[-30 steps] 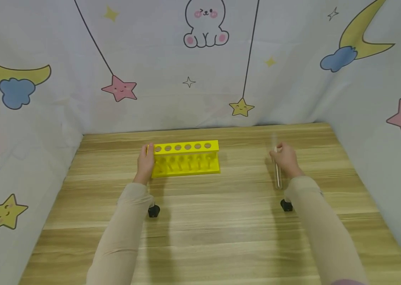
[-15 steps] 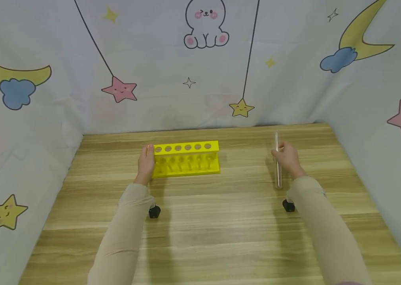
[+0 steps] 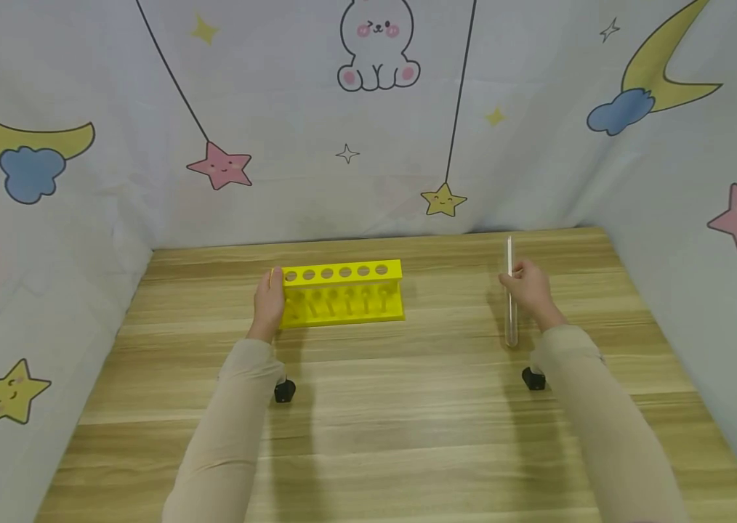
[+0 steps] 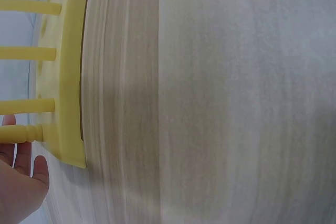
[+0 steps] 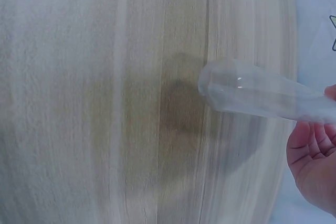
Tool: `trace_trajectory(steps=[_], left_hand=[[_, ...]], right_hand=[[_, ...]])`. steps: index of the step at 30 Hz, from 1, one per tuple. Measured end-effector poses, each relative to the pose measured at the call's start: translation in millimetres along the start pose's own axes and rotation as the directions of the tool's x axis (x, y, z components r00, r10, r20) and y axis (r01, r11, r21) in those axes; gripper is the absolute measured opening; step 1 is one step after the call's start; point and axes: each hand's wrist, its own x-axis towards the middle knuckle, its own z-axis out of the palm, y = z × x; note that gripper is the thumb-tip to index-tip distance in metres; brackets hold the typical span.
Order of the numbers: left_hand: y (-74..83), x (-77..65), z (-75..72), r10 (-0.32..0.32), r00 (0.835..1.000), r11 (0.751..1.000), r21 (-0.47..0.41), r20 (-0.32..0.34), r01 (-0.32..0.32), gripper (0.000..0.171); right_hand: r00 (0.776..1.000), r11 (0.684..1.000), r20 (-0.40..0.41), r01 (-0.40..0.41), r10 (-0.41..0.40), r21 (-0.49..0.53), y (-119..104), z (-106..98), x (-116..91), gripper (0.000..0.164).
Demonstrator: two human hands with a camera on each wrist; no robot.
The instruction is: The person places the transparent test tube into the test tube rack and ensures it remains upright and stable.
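Note:
A yellow test tube rack (image 3: 342, 318) stands on the wooden table, with a row of several holes along its top bar and pegs below. My left hand (image 3: 268, 299) grips its left end. In the left wrist view, fingers of the left hand (image 4: 21, 187) reach around the rack's end post (image 4: 21, 134). Off to the right, my right hand (image 3: 532, 292) pinches a clear glass test tube (image 3: 511, 319) around its middle. The tube's rounded end points toward me. In the right wrist view that end of the test tube (image 5: 247, 90) shows over the table, casting a shadow.
Wood-grain table (image 3: 408, 421) spreads in front of both arms and between the rack and the tube. White cloth (image 3: 277, 203) printed with stars and moons hangs at the back and both sides. A small black device (image 3: 534, 378) sits at each wrist.
The test tube's far end has come up straighter and slightly right in my right hand, which has shifted a little right. My left hand and the rack look the same.

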Motion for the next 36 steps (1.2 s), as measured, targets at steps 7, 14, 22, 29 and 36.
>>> trace_trajectory(steps=[7,14,22,29,36], left_hand=[[1.0,-1.3,-0.3,0.005,1.0,1.0,-0.002,0.006,-0.005,0.061],[-0.1,-1.6,-0.7,-0.013,1.0,1.0,-0.013,0.023,0.014,0.06],[0.1,-1.9,-0.6,0.009,0.999,1.0,0.006,0.038,-0.009,0.06],[-2.3,0.8,-1.0,0.003,0.999,1.0,0.012,0.052,-0.003,0.059],[-4.4,3.3,-1.9,-0.007,0.998,1.0,0.01,0.063,0.006,0.064]], right_hand=[[0.999,1.0,-0.035,0.014,-0.014,0.003,0,-1,0,0.028],[0.999,0.999,-0.037,0.015,-0.014,0.028,0,-1,1,0.028],[0.999,0.997,-0.025,0.042,-0.04,0.068,-1,-3,2,0.03],[0.998,0.994,-0.035,0.058,-0.055,0.092,-6,-6,-1,0.028],[0.995,0.99,-0.05,0.091,-0.087,0.106,-10,-7,-3,0.024]])
